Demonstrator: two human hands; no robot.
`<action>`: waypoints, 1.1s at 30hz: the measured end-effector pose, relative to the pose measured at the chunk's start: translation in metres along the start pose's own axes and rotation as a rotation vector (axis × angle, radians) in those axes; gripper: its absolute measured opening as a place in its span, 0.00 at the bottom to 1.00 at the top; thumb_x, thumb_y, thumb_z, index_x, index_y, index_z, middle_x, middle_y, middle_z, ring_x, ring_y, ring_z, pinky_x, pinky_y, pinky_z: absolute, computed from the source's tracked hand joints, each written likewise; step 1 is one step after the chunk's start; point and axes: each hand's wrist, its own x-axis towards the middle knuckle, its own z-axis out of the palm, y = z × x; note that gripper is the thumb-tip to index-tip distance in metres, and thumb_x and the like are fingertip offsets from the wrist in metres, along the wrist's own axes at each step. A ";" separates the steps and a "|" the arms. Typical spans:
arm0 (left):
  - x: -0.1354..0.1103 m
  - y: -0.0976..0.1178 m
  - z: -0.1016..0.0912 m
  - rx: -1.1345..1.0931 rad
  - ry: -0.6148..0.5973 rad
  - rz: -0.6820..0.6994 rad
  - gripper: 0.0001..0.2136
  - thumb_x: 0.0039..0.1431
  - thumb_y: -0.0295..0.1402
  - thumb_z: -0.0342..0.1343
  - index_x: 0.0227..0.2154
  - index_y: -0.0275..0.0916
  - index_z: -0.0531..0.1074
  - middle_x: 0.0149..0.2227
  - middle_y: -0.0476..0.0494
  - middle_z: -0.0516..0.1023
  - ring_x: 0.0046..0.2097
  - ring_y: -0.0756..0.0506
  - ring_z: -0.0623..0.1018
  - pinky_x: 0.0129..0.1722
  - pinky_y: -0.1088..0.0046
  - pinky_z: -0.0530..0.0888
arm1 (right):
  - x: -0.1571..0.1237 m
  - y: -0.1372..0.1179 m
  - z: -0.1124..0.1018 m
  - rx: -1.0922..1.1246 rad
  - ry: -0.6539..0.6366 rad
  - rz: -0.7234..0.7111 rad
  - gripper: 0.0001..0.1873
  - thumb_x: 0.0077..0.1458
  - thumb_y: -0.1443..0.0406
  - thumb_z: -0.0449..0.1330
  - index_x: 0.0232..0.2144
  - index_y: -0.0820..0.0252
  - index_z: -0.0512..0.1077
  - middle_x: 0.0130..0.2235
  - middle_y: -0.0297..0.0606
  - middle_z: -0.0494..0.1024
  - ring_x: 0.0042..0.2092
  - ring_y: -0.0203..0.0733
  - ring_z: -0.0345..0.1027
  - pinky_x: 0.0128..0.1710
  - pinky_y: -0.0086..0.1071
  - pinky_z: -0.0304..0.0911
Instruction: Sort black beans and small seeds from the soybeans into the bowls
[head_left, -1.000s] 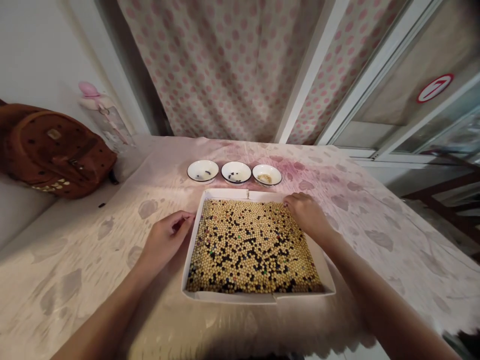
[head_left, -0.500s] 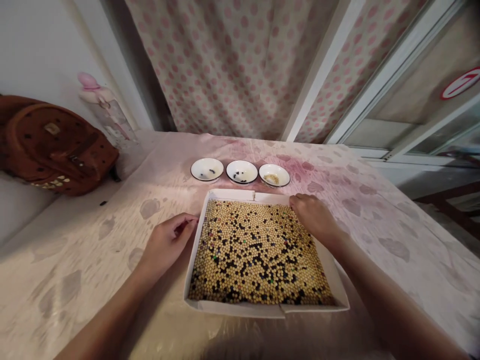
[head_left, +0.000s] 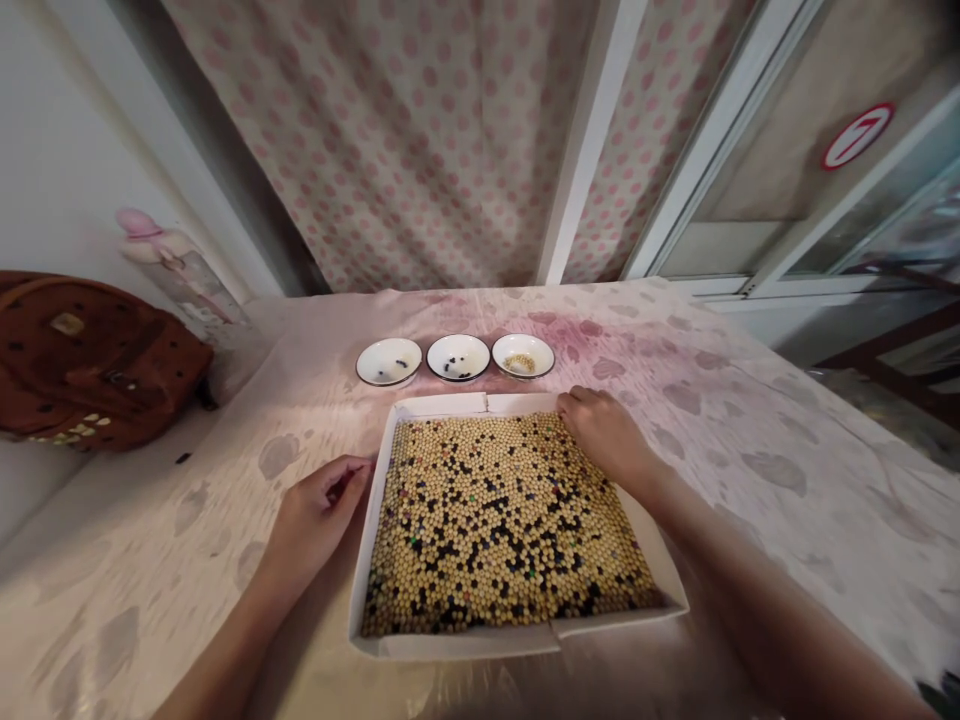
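A shallow white box (head_left: 525, 645) holds a layer of small round beads (head_left: 495, 520), mostly golden yellow with many black and a few coloured ones. My left hand (head_left: 315, 510) rests at the outer side of its left wall, fingers curled and thumb against the index finger. What these fingertips hold, if anything, is hidden. At the far right corner, my right hand (head_left: 604, 430) has its fingers closed on the box's rim. Behind the box stand three white dark-rimmed bowls: the left bowl (head_left: 388, 362) and middle bowl (head_left: 458, 357) hold a few dark beads, the right bowl (head_left: 523, 356) yellowish ones.
A patterned cloth (head_left: 750, 560) covers the table. A brown backpack (head_left: 112, 360) and a clear bottle with a pink top (head_left: 180, 270) stand at the left. A small dark piece (head_left: 183, 458) lies near the backpack. A dotted curtain (head_left: 420, 150) hangs behind.
My view has shifted, so the box, bowls and hands appear slightly lower and further left. Both hands keep their places at the box, and the beads look unchanged.
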 end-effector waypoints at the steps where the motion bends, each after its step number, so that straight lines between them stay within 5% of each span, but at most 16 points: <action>1: 0.000 -0.001 0.001 0.013 0.002 0.006 0.20 0.65 0.52 0.52 0.42 0.43 0.80 0.42 0.45 0.85 0.40 0.40 0.82 0.40 0.69 0.76 | 0.000 -0.001 0.000 0.003 0.007 0.010 0.12 0.62 0.76 0.52 0.36 0.64 0.75 0.38 0.46 0.78 0.38 0.45 0.70 0.39 0.37 0.58; 33: -0.001 0.010 0.008 0.035 0.025 -0.007 0.17 0.67 0.46 0.51 0.40 0.41 0.81 0.34 0.48 0.83 0.35 0.43 0.80 0.35 0.73 0.72 | -0.009 0.000 0.021 0.465 0.104 -0.012 0.10 0.66 0.68 0.48 0.33 0.58 0.68 0.35 0.40 0.73 0.37 0.44 0.69 0.37 0.36 0.62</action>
